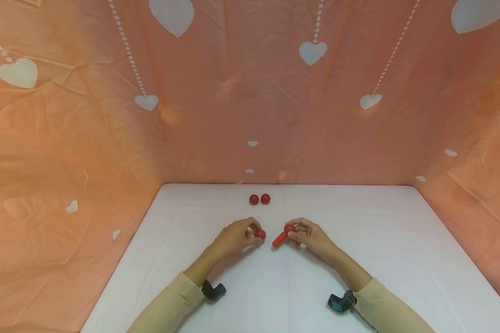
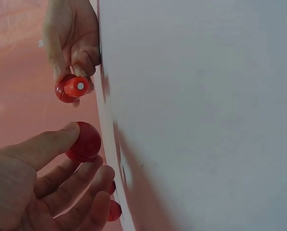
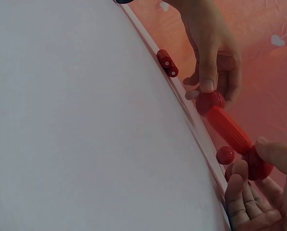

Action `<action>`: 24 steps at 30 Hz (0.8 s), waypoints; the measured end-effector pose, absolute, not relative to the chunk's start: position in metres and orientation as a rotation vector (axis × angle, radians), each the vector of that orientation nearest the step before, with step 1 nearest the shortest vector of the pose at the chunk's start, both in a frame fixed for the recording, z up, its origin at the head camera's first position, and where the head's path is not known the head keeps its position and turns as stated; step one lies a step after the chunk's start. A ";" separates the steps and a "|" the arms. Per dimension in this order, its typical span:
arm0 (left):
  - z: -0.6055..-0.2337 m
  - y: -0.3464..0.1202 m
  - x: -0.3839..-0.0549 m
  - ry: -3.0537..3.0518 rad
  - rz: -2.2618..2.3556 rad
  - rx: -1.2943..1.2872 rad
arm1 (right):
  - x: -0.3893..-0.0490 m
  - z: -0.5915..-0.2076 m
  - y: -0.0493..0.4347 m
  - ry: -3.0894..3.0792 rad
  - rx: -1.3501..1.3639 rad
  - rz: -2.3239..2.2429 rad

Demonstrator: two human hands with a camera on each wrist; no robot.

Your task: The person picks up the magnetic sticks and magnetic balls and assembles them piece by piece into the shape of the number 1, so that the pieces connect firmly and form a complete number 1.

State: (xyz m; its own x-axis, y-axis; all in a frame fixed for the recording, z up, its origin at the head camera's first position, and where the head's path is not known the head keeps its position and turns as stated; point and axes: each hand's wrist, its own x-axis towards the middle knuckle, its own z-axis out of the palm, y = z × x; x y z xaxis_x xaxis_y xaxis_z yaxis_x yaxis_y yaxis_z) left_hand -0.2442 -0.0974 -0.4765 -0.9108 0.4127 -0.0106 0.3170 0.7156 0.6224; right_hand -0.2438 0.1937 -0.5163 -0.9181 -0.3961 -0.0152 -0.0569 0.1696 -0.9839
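My left hand (image 1: pixel 235 237) pinches a glossy red ball (image 2: pixel 88 142) between thumb and fingers, with a fine seam visible round it. Opposite it, my right hand (image 1: pixel 312 238) grips another red ball (image 3: pixel 260 164) by its sides. From that ball a ribbed red rod (image 1: pixel 279 240) sticks out toward the near left, and its free end shows a white dot in the left wrist view. A small gap separates this rod from the left hand's ball in the head view; in the right wrist view the two overlap.
Two more red balls, a left one (image 1: pixel 254 199) and a right one (image 1: pixel 265 199), sit side by side near the back of the white table (image 1: pixel 358 222). Two red rods (image 3: pixel 167 62) with white-dotted ends lie beyond in the right wrist view. An orange heart-patterned cloth (image 1: pixel 233 115) surrounds the table.
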 end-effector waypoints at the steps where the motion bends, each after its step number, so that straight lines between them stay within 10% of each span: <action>1: -0.477 -0.098 -0.244 2.766 0.958 0.591 | -0.244 -0.516 0.194 2.182 -0.436 -1.816; 24: -0.480 -0.096 -0.234 2.710 0.945 0.634 | -0.246 -0.521 0.197 2.203 -0.283 -1.833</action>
State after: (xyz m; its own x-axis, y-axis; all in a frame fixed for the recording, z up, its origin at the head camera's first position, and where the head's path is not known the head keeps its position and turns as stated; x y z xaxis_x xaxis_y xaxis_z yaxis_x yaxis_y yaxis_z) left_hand -0.2344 -0.0956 -0.4796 -0.8875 0.4582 -0.0481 0.3290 0.7034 0.6301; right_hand -0.2464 0.1967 -0.5206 -0.9468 -0.3129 -0.0753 0.0171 0.1847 -0.9826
